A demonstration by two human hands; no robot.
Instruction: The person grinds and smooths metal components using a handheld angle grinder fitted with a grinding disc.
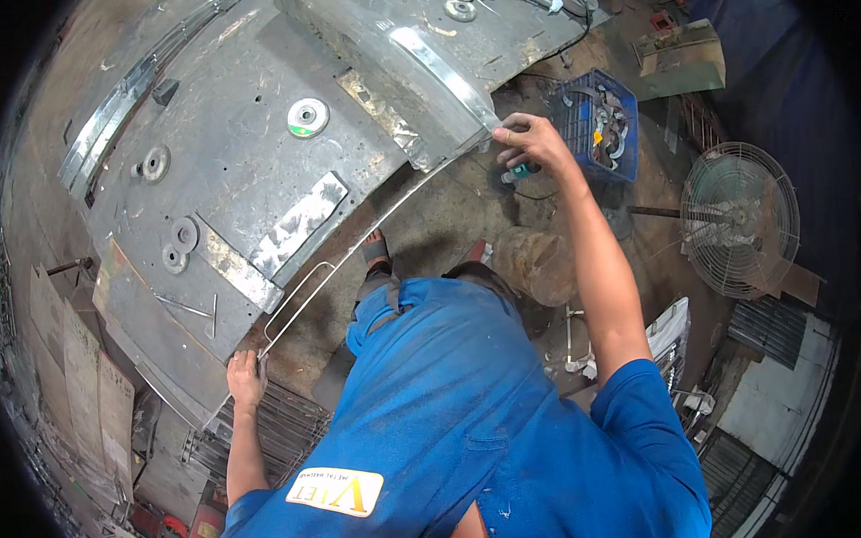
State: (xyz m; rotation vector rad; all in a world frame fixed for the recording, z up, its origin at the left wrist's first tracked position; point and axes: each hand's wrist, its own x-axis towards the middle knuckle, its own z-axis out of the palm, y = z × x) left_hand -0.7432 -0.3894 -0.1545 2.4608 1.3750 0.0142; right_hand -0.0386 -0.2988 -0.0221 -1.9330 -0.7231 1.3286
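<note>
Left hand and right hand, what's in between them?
In the head view, a long, thin metal rod runs between the left hand and the right hand, beside the metal table.

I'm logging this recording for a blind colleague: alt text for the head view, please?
A long thin rod runs between a person's left hand, at the edge of a grey workbench, and right hand, by the end of a shiny strip. Round discs lie on the bench; a blue crate and a fan stand to the right.
</note>
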